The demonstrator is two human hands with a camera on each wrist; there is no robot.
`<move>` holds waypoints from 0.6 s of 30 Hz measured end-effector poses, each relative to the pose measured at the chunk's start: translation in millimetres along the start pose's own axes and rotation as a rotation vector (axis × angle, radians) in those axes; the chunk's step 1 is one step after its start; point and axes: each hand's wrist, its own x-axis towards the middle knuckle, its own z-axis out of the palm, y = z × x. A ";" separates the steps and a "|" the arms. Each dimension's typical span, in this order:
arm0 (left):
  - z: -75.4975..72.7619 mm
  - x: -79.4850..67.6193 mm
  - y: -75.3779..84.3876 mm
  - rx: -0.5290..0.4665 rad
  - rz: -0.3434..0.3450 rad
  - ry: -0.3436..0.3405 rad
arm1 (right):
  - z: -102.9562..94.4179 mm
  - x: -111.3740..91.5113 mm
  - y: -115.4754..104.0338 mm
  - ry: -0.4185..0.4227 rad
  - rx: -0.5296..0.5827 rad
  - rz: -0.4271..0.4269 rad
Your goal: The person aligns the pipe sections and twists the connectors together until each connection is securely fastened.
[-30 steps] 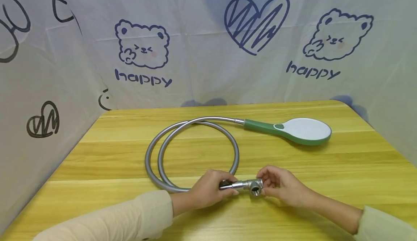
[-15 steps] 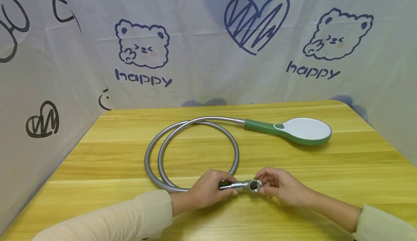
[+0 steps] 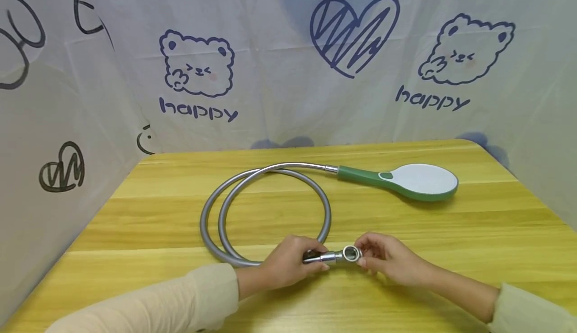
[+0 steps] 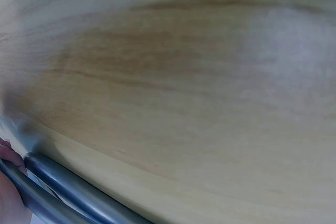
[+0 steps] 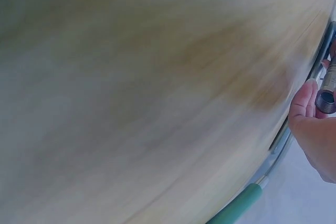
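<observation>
My left hand (image 3: 286, 263) grips the chrome end of a grey shower hose (image 3: 202, 218) near the front of the table. At that end sits a metal tee fitting (image 3: 344, 259), its round side opening facing up toward the head camera. The fingertips and thumb of my right hand (image 3: 392, 259) pinch the fitting's right end. In the right wrist view, the fitting (image 5: 326, 98) shows a threaded open end beside the right hand (image 5: 315, 142). Only a bit of the left hand (image 4: 9, 198) appears in the left wrist view, around the hose (image 4: 79, 182).
The hose lies in a loose double loop on the wood-grain table (image 3: 149, 223). It runs to a green and white shower head (image 3: 425, 179) lying at the back right. White cloth walls (image 3: 279, 92) with drawings stand behind and beside the table.
The tee fitting has turned about the hose's axis: its side opening swung from facing the front edge to facing up. My right fingers shifted slightly with it; the left hand stayed in place.
</observation>
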 end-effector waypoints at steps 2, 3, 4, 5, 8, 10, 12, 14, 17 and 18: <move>0.6 -0.1 -0.2 -0.005 0.001 -0.002 | 0.4 -0.3 -0.1 0.011 -0.003 0.008; 0.9 -0.1 -0.3 -0.006 0.000 -0.003 | 0.5 -0.2 -0.3 0.014 0.000 0.016; 1.1 0.0 -0.3 -0.006 0.000 -0.003 | 0.6 0.0 -0.6 0.017 0.001 0.023; 1.0 0.0 -0.2 -0.007 -0.005 -0.004 | 0.6 0.3 -1.0 0.021 0.003 0.035; 0.8 0.8 0.2 0.000 -0.006 -0.006 | 0.6 1.2 -2.2 0.029 0.009 0.058; 0.8 0.7 0.4 0.002 -0.005 -0.006 | 0.7 1.4 -2.8 0.032 0.012 0.066; 0.8 0.8 0.6 0.000 -0.004 -0.006 | 1.1 1.3 -3.3 0.035 0.014 0.070; 0.9 0.7 0.9 0.000 -0.002 -0.001 | 1.9 1.4 -4.3 0.045 0.011 0.080; 1.0 1.1 1.6 -0.001 -0.002 0.001 | 3.3 1.6 -6.3 0.068 0.001 0.101; 0.9 1.2 2.0 -0.002 -0.003 0.001 | 3.8 1.7 -6.9 0.076 0.000 0.108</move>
